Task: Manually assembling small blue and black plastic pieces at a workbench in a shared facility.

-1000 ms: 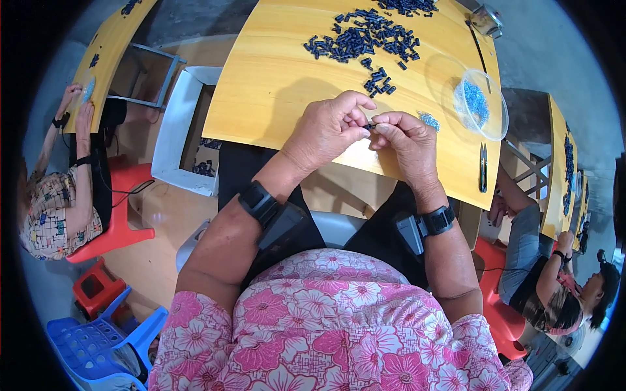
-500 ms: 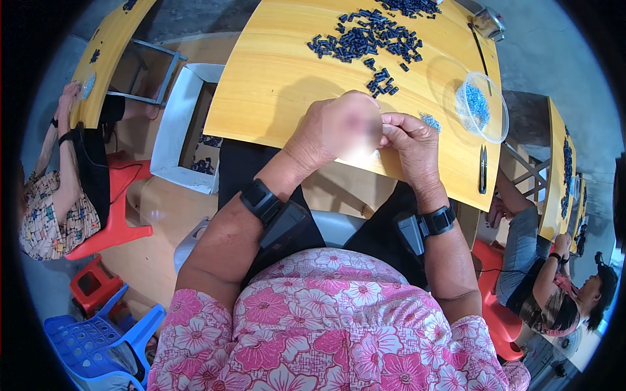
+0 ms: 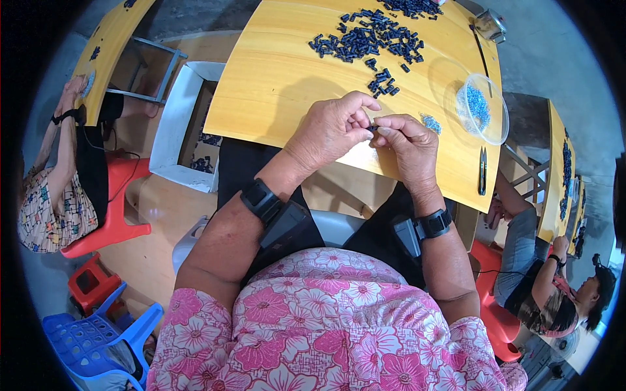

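Black piece (image 3: 372,129) in view again, above the table (image 3: 261,85) nr its edge; half a sec ago I couldn't make it out. L hand (image 3: 328,132) clamped on it, R hand (image 3: 411,141) thumb & forefinger pinched at its end. Hands barely shifted, so prob same pc being worked.

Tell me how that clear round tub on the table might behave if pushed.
The tub would probably be light, as its see-through walls look thin. It might slide easily on the smooth-looking tabletop. The loose blue pieces inside would likely shift about.
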A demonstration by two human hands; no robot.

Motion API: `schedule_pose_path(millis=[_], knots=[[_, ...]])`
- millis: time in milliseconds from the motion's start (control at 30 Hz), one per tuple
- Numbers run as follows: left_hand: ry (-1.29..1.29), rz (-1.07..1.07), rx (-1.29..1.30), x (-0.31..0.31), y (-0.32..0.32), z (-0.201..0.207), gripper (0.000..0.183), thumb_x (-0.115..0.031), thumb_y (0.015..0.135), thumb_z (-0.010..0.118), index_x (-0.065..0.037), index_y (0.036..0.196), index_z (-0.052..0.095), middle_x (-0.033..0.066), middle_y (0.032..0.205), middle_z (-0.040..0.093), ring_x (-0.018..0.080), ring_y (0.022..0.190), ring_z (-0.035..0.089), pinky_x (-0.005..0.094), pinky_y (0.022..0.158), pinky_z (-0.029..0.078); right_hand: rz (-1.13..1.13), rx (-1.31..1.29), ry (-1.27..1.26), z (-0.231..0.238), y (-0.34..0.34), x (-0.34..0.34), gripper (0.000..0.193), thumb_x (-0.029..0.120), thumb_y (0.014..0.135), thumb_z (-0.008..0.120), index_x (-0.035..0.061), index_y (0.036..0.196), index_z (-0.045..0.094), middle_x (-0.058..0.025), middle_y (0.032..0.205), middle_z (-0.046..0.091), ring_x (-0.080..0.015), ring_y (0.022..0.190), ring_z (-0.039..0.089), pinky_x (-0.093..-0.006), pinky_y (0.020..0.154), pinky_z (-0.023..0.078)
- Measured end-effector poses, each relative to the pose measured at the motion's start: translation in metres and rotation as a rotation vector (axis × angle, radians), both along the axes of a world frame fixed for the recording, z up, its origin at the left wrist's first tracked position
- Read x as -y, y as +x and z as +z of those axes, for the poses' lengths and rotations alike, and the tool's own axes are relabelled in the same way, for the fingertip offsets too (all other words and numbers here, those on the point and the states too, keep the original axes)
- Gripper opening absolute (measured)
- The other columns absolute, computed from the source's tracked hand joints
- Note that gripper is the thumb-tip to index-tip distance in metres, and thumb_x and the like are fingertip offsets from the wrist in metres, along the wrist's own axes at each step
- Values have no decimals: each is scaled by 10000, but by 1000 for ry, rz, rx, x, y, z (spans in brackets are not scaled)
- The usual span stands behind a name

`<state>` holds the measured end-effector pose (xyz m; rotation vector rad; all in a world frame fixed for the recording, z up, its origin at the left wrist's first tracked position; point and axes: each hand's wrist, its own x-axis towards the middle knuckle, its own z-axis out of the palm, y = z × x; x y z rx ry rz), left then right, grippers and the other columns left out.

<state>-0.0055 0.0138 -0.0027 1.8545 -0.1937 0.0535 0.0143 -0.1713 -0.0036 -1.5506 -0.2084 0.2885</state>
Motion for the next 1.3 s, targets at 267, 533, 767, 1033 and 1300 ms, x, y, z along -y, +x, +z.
schedule_pose_path(millis=[267,533,767,1033,1300], knots=[[21,1,3,1,0,-1,406,18,758,771,-91,1128,644,31,823,697,86,740,668,228,696,547,-61,132,-117,-1,-4,-5,145,-62,831,655,9,920,745,-57,883,693,-110,777,656,-245,733,527],[94,6,18,2,0,-1,430,38,749,760,-98,1146,664,17,780,668,80,707,644,233,690,551,-24,627,-445,-1,-8,-11,244,-62,749,698,71,945,757,-88,862,699,-180,755,670,-279,689,543],[55,19,-4,5,2,-4,452,33,754,762,-90,1178,664,17,765,661,75,708,633,237,707,558,0,467,-353,-1,-2,-8,256,-57,773,667,84,971,751,-94,862,693,-193,736,670,-296,681,552],[77,21,-8,6,2,-3,433,18,772,756,-70,1183,655,29,758,668,84,700,637,243,701,550,26,458,-289,0,-5,-11,244,-50,807,643,87,975,754,-96,889,689,-183,750,671,-283,703,550],[88,12,-34,6,1,-1,458,3,765,771,-78,1201,655,14,776,677,64,703,626,226,700,538,-52,49,-26,0,-4,-4,210,-51,889,596,31,1028,729,-63,891,661,-112,729,631,-242,673,521]])
